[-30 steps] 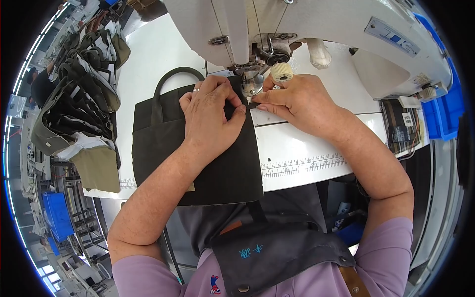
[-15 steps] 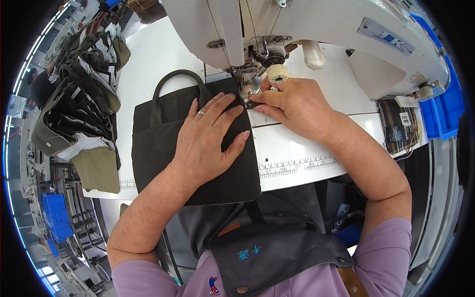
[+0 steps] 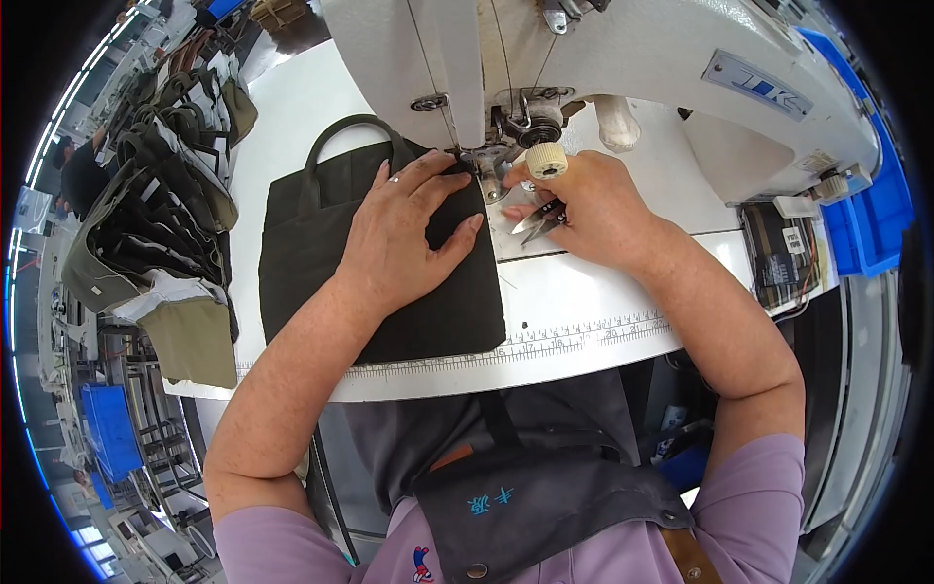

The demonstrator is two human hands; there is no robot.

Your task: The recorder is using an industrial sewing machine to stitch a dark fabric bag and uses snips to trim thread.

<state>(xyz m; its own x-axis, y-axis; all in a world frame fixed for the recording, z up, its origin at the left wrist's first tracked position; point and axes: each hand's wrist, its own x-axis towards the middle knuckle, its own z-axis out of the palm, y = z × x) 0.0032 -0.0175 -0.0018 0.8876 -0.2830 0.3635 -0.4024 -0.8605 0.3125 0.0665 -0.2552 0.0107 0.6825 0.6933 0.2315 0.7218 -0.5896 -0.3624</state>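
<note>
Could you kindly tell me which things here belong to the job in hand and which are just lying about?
In use:
- dark fabric panel with handle, under the left hand
- small snips, in the right hand
- sewing machine

Lying about, untouched:
- heap of fabric pieces
- blue bin

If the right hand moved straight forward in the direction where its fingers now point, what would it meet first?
Probably the presser foot of the sewing machine, just left of the right hand; the dark handled bag lies beyond. Depth is hard to judge, so contact is uncertain.
</note>
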